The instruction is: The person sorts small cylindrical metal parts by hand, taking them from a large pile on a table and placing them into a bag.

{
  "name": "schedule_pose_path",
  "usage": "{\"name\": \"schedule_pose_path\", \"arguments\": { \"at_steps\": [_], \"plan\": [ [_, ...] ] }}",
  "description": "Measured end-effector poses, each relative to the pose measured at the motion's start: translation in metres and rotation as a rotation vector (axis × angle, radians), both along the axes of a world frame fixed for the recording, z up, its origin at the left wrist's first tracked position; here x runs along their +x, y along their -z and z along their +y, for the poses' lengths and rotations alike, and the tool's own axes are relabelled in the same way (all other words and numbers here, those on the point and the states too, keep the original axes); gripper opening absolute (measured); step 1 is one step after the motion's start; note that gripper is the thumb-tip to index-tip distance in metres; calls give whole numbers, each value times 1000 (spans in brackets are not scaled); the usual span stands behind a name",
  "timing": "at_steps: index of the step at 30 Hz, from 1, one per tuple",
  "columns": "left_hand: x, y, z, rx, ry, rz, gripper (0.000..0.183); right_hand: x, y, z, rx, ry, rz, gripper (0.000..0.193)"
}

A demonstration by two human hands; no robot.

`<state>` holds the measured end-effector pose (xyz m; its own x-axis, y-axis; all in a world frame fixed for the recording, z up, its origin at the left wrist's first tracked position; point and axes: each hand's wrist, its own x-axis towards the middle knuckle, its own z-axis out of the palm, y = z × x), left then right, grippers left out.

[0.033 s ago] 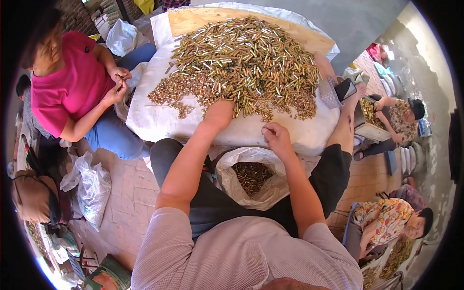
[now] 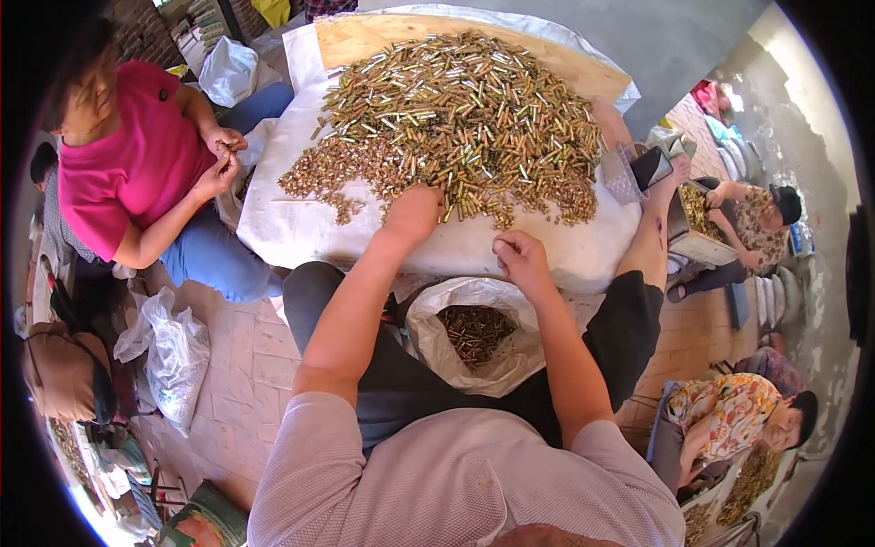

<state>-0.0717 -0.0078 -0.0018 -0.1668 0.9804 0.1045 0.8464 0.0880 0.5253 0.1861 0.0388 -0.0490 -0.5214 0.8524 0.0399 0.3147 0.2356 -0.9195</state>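
A broad heap of small brass- and silver-coloured metal tubes (image 2: 474, 109) covers much of the white-covered table (image 2: 301, 223). Shorter coppery bits (image 2: 333, 169) lie at its left side. At the heap's near edge my left hand (image 2: 415, 214) is closed, its fingertips against the pieces; what they grip is hidden. Further right, my right hand (image 2: 522, 258) hovers over the table's front edge, thumb and fingers pinched together. Anything in that pinch is too small to make out. Below it, between my legs, a white sack (image 2: 428, 314) stands open with darker metal tubes (image 2: 476, 335) inside.
A person in a pink shirt (image 2: 137, 155) sits at the table's left, hands together. A clear plastic basket (image 2: 622, 173) with a dark phone (image 2: 651, 168) is at the right edge. A filled plastic bag (image 2: 178, 365) stands on the brick floor. Other people sit at right.
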Motion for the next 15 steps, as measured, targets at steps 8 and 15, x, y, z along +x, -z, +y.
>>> {"name": "schedule_pose_path", "arguments": {
  "at_steps": [8,15],
  "plan": [
    [15,-28,-5,11,220,-754,14,-11,-42,-13,-606,111,526,13],
    [28,-26,-6,-135,345,-1077,17,-11,-50,-16,-686,100,706,14]
  ]
}}
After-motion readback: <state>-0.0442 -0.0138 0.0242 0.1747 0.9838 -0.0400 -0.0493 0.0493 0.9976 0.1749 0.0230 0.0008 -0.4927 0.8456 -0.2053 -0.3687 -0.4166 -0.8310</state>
